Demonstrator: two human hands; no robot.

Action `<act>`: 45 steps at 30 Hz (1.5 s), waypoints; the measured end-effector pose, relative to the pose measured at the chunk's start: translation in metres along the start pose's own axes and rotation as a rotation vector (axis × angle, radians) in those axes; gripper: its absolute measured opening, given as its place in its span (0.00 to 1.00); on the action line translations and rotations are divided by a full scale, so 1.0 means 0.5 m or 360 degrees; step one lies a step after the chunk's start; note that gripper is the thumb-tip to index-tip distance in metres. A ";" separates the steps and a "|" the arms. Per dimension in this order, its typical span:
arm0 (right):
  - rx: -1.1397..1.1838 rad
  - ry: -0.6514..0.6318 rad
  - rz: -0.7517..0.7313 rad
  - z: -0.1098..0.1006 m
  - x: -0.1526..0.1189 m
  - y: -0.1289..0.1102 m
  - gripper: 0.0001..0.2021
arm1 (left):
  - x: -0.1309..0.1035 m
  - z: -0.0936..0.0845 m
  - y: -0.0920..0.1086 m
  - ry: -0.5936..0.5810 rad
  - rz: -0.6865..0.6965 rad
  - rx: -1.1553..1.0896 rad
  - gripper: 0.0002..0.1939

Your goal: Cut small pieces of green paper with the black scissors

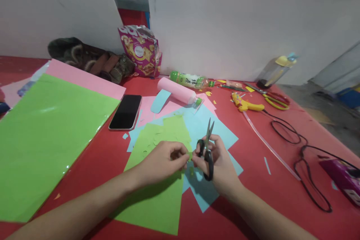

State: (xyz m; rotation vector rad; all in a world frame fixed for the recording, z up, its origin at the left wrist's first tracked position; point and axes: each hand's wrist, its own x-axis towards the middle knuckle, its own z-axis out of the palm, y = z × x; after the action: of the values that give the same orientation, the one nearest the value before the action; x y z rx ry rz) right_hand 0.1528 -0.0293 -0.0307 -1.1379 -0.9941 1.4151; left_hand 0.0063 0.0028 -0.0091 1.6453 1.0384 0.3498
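Note:
My left hand (168, 157) pinches a tiny piece of green paper (190, 156) between thumb and fingertips, over a green sheet (157, 206). On the other side of that piece, the thumb and a finger of my right hand (218, 161) touch or nearly touch it. Black-handled scissors (208, 150) hang in my right hand, their blades pointing up and slightly parted. Small green scraps (160, 135) lie on the sheet. Light blue sheets (202, 120) spread beneath and to the right.
On the red table (92, 168) lie a phone (126, 112), a pink-wrapped bottle (177, 90), a green-capped bottle (191, 80), a yellow glue gun (247, 105) with a looping cord, and red-yellow scissors (275, 99). A snack bag (142, 52) stands behind; packaged green paper (53, 135) is left.

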 end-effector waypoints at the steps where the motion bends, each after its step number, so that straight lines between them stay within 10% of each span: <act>1: 0.0007 -0.0002 0.0000 0.000 0.001 0.001 0.21 | 0.000 0.001 0.000 -0.0009 0.0008 -0.0013 0.10; 45: -0.0123 0.0033 -0.0020 0.002 0.001 0.003 0.19 | -0.003 0.010 -0.006 -0.0070 0.0136 0.0177 0.11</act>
State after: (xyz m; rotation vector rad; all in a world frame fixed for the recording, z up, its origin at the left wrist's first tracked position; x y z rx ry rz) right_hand 0.1514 -0.0292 -0.0321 -1.1983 -1.0476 1.3621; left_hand 0.0074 -0.0015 -0.0131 1.7931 0.9713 0.3153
